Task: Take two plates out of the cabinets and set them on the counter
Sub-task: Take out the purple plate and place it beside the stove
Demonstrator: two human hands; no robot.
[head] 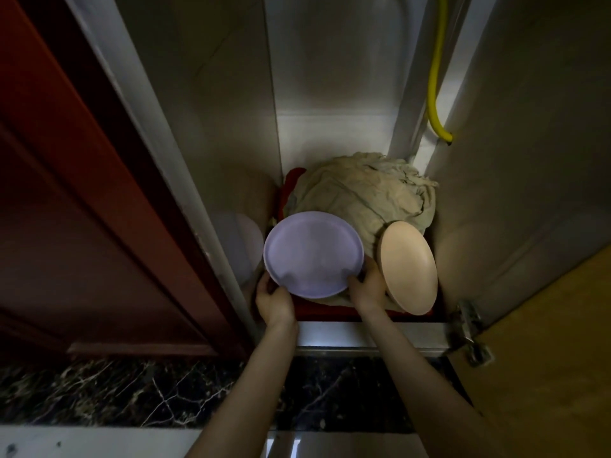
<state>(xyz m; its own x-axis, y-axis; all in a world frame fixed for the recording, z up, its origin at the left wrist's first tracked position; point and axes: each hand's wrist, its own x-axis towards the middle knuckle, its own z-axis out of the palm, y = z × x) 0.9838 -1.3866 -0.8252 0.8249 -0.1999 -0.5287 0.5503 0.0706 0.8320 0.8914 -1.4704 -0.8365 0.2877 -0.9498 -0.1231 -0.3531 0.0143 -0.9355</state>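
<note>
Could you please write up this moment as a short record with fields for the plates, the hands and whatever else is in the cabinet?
setting: open cabinet, door swung to the right
purple plate: inside the cabinet, held at its near rim by both hands
left hand: grips the rim at lower left
right hand: grips the rim at lower right
peach plate: on edge at the right, untouched
cloth bundle: behind both plates
yellow hose: hanging at upper right
plates on counter: none visible

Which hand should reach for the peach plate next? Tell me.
Right. The right hand grips the purple plate directly beside the peach plate; the left hand is on the far side.
</note>
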